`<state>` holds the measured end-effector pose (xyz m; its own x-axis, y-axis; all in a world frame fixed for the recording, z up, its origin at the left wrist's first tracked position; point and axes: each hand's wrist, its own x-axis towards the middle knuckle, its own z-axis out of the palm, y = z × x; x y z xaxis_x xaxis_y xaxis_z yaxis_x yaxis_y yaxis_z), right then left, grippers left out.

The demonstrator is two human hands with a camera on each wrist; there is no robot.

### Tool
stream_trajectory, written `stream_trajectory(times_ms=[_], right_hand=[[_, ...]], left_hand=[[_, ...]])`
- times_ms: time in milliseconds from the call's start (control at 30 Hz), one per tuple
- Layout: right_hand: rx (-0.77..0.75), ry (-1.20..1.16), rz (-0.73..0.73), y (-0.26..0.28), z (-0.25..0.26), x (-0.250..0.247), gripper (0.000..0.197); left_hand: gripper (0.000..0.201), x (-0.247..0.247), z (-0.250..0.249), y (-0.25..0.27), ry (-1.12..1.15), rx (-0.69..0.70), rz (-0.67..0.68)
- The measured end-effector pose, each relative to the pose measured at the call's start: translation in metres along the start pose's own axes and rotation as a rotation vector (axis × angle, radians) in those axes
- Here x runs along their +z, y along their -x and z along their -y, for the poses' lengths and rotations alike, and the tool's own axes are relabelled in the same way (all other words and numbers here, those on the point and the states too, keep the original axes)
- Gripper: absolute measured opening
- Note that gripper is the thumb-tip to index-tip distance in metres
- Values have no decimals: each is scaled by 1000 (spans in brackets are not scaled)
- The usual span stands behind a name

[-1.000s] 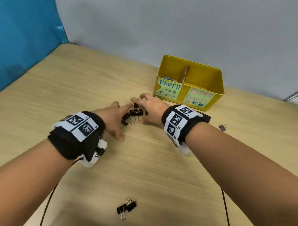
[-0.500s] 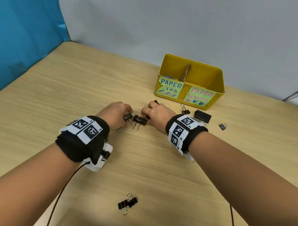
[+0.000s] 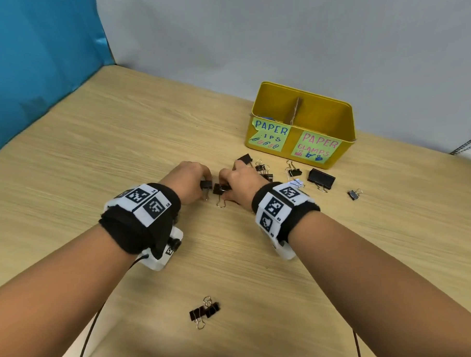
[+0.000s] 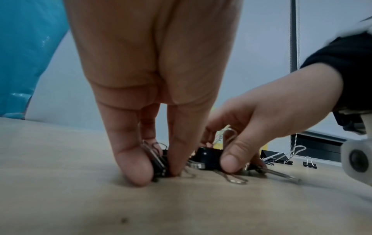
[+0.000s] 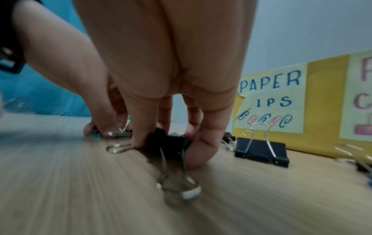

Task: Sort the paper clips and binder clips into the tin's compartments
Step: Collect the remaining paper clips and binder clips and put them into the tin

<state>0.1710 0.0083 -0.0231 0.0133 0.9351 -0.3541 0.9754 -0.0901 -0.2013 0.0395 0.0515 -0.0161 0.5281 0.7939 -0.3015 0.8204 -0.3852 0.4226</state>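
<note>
My left hand (image 3: pixel 194 180) pinches a small black binder clip (image 3: pixel 205 184) on the table, fingertips (image 4: pixel 138 168) pressed down beside the same clip (image 4: pixel 159 165). Right beside it, my right hand (image 3: pixel 237 183) grips a larger black binder clip (image 3: pixel 220 189) between thumb and fingers, which shows as a black body (image 5: pixel 167 143) with wire handles lying toward me. The yellow tin (image 3: pixel 331 112) stands behind, with a cardboard divider (image 3: pixel 296 109) and labels "PAPER ..IPS" on the left and "PAPER CLAMPS" on the right. Something blue lies in the left compartment.
Several more black binder clips lie in front of the tin, among them a big one (image 3: pixel 320 178) and a tiny one (image 3: pixel 353 194). Two joined clips (image 3: pixel 204 312) lie near the front edge. Blue sheet on the left, grey wall behind.
Both hands have drawn back from the tin toward me. The fingers have curled onto two clips and pulled them a little apart.
</note>
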Motion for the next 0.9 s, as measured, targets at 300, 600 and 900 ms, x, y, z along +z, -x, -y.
stream_trajectory(times_ms=[300, 600, 900], right_hand=[[65, -338, 19, 35, -44, -10, 30], [210, -978, -644, 45, -109, -106, 17], [443, -856, -711, 8, -159, -113, 32]], left_hand=[[37, -2, 1, -3, 148, -9, -29], [33, -49, -80, -40, 349, 221, -128], [39, -67, -180, -97, 168, 428, -121]])
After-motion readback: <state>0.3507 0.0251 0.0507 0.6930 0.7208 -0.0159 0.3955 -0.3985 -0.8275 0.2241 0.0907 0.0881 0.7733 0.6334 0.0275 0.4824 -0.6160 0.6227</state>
